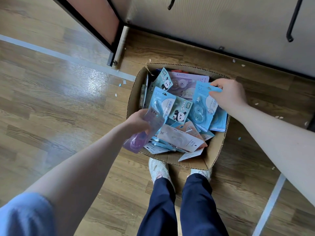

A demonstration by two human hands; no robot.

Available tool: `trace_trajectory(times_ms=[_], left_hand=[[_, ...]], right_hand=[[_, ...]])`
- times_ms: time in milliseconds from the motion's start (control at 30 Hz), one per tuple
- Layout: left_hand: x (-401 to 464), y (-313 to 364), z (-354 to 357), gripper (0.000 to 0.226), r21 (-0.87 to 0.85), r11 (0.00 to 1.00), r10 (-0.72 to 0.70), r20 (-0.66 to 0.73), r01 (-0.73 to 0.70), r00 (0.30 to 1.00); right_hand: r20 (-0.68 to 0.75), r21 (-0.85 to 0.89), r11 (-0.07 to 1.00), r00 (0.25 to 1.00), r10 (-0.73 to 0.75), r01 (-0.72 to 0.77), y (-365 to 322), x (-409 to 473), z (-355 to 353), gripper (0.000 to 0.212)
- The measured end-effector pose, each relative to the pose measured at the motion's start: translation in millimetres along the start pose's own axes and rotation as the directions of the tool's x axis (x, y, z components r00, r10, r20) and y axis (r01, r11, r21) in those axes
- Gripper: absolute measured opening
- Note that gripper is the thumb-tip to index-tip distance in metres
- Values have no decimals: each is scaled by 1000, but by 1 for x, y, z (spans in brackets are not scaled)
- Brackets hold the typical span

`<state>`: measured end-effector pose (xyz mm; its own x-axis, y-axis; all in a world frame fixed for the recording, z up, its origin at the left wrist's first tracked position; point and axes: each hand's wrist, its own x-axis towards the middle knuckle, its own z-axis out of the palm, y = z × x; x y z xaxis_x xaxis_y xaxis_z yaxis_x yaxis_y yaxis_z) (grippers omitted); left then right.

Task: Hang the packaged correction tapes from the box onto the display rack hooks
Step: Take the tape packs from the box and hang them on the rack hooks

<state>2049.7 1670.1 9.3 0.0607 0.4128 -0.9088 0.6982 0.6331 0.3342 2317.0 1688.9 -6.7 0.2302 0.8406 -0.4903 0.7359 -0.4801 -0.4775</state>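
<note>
An open cardboard box [215, 150] stands on the floor in front of my feet, filled with several packaged correction tapes in blue, pink and panda-printed cards. My left hand [137, 120] grips a purple packaged correction tape [144, 131] at the box's near left edge. My right hand [228, 94] pinches the top of a blue packaged correction tape [203, 106] at the box's right side. A black display hook [292, 23] juts from the pale rack panel [221, 24] at the top right, and another hook [171, 3] shows at the top middle.
A dark-framed rack side panel [102, 23] stands at the upper left, its foot on the wood floor [51, 92]. Small paper scraps lie scattered on the floor around the box. My legs and white shoes [158, 169] are just behind the box.
</note>
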Motion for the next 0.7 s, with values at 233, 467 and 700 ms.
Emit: trace_trajectory(times_ms=[233,467,700], left_hand=[[-2,3,8,14,-194,981,-15,-49,5,999],[-6,13,10,15,-171,975,109,-200,-144,974],[-26,27,1,6,-11,956,277,-299,-294,913]], right_hand=[[14,53,998,999,36,-37,0,-13,-3,28],[22,-31,999,999,-29,30,1,-23,-6,20],[-23,-130,991,999,-35,32,-13,-35,-20,19]])
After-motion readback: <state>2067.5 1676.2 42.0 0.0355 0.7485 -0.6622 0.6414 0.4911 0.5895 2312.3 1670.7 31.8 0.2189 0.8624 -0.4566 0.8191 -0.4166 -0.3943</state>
